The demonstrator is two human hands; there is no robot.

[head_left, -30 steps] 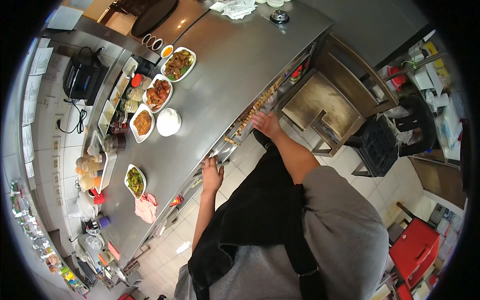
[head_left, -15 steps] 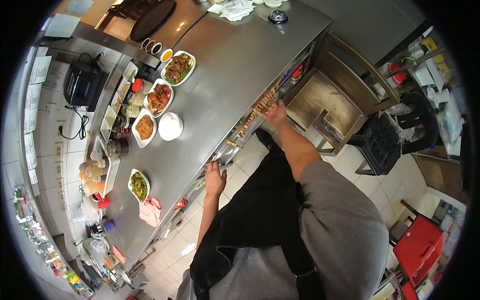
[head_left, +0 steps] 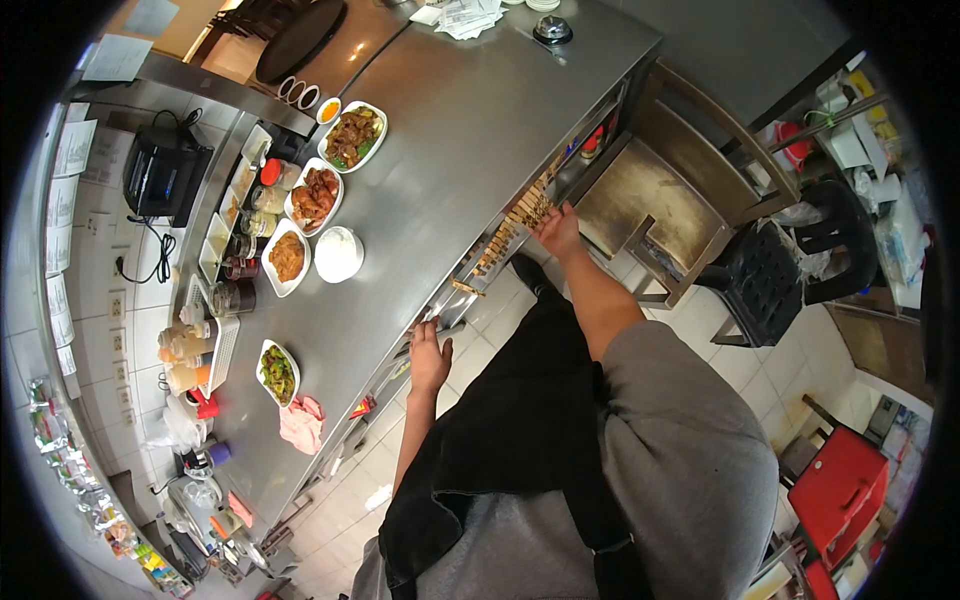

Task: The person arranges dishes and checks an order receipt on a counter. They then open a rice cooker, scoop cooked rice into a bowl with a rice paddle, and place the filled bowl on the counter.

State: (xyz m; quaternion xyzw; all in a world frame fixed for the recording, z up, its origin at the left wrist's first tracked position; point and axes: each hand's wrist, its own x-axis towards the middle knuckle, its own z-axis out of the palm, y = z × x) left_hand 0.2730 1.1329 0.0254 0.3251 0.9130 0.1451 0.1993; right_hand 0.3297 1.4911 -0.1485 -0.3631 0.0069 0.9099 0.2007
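My left hand (head_left: 431,359) rests at the near edge of the steel counter (head_left: 400,230). Its fingertips touch the edge, with the thumb held apart. Farther along that edge, my right hand (head_left: 560,232) is at a row of wooden clothespins (head_left: 527,207). Its fingertips reach the pins while the thumb stands away from them; nothing shows in its grasp. Across the counter are white dishes of dark meat with greens (head_left: 354,138), glazed red-brown pieces (head_left: 316,201), a golden fried piece (head_left: 289,257) and green vegetables (head_left: 279,374). A white round container (head_left: 340,255) is beside the fried piece.
A pink cloth (head_left: 301,426) lies by the vegetable dish. Jars (head_left: 233,297) and squeeze bottles (head_left: 187,345) line the counter's far side. A wooden chair (head_left: 650,205) and a black plastic chair (head_left: 770,275) stand to the right. A bell (head_left: 552,30) and papers (head_left: 468,17) sit at the top.
My right hand has shifted slightly down and its thumb stands farther from the fingers, leaving more of the clothespins in sight. My left hand has stayed at the counter edge.
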